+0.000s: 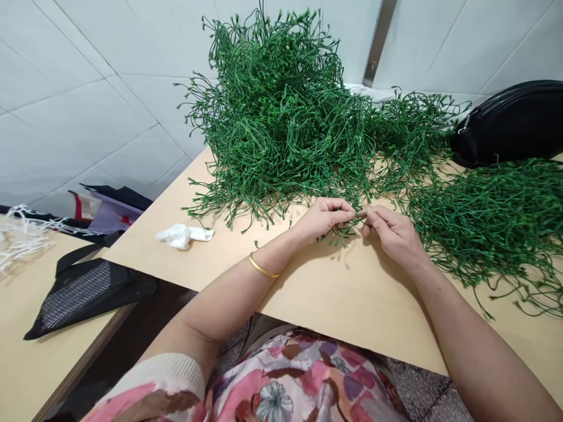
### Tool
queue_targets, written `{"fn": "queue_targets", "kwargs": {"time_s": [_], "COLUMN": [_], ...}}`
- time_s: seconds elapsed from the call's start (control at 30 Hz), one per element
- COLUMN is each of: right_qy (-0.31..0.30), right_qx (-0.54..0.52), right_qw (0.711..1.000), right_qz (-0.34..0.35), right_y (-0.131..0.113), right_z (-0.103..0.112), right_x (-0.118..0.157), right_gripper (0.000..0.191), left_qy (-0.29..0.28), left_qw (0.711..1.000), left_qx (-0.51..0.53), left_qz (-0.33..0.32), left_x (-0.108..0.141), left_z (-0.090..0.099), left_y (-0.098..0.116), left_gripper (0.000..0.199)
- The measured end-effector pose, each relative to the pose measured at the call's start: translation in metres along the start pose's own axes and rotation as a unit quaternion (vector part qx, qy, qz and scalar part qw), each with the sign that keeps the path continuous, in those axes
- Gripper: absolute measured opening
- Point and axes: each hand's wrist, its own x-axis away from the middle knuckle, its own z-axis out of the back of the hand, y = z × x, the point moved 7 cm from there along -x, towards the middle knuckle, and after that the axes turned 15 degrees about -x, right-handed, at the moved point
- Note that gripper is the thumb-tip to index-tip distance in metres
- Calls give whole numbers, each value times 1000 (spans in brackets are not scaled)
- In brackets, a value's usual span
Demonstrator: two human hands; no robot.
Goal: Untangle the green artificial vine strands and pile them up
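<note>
Between my two hands, over the near part of the wooden table (pixel 343 293), is a small green artificial plant sprig, its thin stems hanging below my fingers. My left hand (pixel 328 217) is closed, thumb and forefinger pinching the sprig. Close beside it, my right hand (pixel 391 231) is closed too, its fingertips pinched at the sprig's end; the exact spot of contact is too small to make out. Just beyond both hands rises a tall tangled heap of green artificial stems (pixel 281 117) with small budded tips. A second, flatter pile of stems (pixel 488 217) lies right of my right hand.
A crumpled white tissue (pixel 180 235) lies at the table's left. At the back right stands a black bag (pixel 514 126). Another table on the left bears a black mesh pouch (pixel 83 293) and tangled white strands (pixel 24 240). White wall panels (pixel 101 111) close off the back.
</note>
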Motion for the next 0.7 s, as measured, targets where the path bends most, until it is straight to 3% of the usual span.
{"fn": "queue_targets", "kwargs": {"time_s": [0.17, 0.27, 0.47, 0.6, 0.7], "right_qy": [5, 12, -8, 34, 71], "right_qx": [-5, 12, 158, 176, 60], "right_qw": [1000, 999, 979, 977, 995], "right_qz": [2, 39, 126, 116, 43], "right_y": [2, -1, -11, -12, -1], "right_z": [4, 5, -4, -7, -3], "right_x": [-3, -3, 0, 0, -3], "right_gripper": [33, 26, 20, 25, 31], "left_qy": [-14, -15, -5, 9, 18], "left_qw": [1000, 999, 991, 986, 980], "left_qx": [5, -25, -118, -150, -171], "left_qz": [-13, -29, -62, -71, -100], "left_x": [0, -1, -2, -3, 0], "left_z": [-2, -4, -7, -10, -13], "left_y": [1, 2, 3, 2, 9], "left_gripper": [15, 15, 14, 16, 18]}}
